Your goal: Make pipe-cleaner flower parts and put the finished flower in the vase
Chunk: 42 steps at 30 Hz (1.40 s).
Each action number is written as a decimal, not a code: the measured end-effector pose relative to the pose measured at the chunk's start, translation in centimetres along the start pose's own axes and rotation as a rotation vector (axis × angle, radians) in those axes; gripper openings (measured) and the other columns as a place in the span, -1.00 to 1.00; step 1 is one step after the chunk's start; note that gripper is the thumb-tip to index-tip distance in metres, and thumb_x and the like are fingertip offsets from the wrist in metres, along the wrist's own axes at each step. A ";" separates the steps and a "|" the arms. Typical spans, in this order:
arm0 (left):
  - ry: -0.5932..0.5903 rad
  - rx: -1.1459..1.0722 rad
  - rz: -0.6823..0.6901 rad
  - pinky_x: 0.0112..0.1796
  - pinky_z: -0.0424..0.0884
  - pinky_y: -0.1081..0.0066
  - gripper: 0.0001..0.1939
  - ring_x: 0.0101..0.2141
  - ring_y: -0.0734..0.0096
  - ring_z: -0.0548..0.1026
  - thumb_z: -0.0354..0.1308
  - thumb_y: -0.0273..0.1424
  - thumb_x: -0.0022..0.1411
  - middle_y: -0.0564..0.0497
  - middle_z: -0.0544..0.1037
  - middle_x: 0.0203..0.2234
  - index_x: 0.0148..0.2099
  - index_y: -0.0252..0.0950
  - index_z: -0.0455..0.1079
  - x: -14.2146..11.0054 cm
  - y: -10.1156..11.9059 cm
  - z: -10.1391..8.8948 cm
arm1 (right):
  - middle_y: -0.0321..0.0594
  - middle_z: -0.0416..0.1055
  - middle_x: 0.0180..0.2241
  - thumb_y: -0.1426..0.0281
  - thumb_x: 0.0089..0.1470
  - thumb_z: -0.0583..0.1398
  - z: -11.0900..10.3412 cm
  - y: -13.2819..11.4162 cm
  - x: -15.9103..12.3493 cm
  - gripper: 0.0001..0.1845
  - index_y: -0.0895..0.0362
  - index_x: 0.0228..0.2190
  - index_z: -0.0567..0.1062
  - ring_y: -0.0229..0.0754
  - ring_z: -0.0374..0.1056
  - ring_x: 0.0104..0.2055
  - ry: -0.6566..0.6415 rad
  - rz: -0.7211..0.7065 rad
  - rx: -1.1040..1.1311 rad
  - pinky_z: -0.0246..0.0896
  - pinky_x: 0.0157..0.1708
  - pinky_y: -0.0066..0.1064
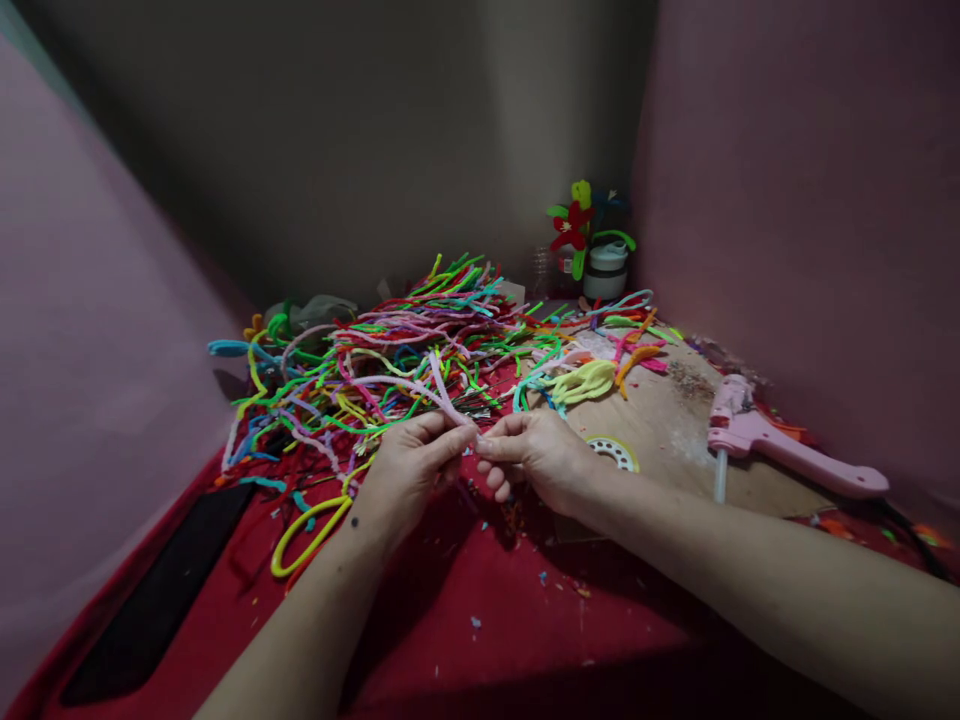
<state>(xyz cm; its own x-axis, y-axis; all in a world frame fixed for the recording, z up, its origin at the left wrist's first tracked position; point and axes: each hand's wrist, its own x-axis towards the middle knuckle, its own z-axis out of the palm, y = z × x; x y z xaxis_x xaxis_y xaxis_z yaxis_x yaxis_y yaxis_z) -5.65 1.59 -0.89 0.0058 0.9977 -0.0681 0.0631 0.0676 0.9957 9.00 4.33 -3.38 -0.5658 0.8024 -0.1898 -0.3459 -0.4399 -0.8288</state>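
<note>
A pale pink pipe cleaner (444, 392) is pinched between my two hands, in the middle of the view. My left hand (405, 468) closes thumb and fingers on it, and its free lengths stick up and away to the left. Just to the right, my right hand (529, 455) pinches its near end, the fingertips almost touching those of the left. Behind both hands lies a large tangled heap of coloured pipe cleaners (427, 320). A looped yellow handle (281, 560), perhaps of scissors, pokes out beside my left wrist.
To the right, a pink glue gun (795, 450) rests on a brown board (675, 440). A white tape roll (611, 453) lies by my right wrist. Pipe-cleaner flowers (574, 225) stand at the back near a pale jar (606, 270). A black strip (161, 590) lies left on the red cloth (480, 650).
</note>
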 end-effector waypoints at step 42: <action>0.210 -0.229 -0.015 -0.71 0.08 0.65 -0.80 -0.75 0.72 0.19 0.32 -0.43 -0.10 0.15 0.35 -0.72 -0.50 -0.37 0.34 0.3 0.3 0.0 | -0.23 0.44 -0.59 0.43 0.00 0.19 0.3 0.2 -0.3 -0.84 0.26 -0.54 0.45 -0.39 0.32 -0.63 -0.051 -0.027 -0.133 0.25 -0.58 -0.54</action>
<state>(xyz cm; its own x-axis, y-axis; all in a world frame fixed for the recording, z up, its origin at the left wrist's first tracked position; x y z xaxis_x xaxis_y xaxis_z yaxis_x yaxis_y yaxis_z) -5.61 1.90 -0.58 -0.2012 0.9752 -0.0924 -0.1649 0.0592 0.9845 8.94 3.86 -3.32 -0.5958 0.7904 -0.1425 -0.2612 -0.3585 -0.8962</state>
